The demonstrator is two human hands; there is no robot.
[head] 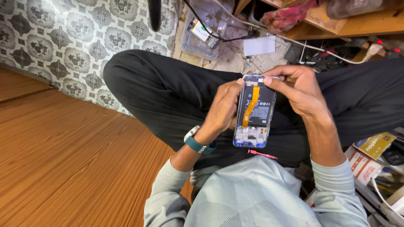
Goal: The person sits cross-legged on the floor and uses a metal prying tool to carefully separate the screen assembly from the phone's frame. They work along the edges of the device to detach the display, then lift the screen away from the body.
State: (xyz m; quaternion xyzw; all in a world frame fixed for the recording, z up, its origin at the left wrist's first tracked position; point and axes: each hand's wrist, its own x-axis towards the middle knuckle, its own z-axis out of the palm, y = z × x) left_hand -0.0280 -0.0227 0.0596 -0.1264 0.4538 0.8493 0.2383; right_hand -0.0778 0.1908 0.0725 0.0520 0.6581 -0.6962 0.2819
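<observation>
Opened blue-framed smartphone with black battery and orange flex ribbon (254, 110), held above the lap over black trousers (168, 92). Left hand (222, 110) with fingers clamped on its left edge; right hand (296, 88) with fingers pinched together on its top corner. Thin red-handled tool (261, 154) lying on the lap just below. Farther off on the floor, clear plastic tray (202, 31) containing a second opened phone (203, 32).
</observation>
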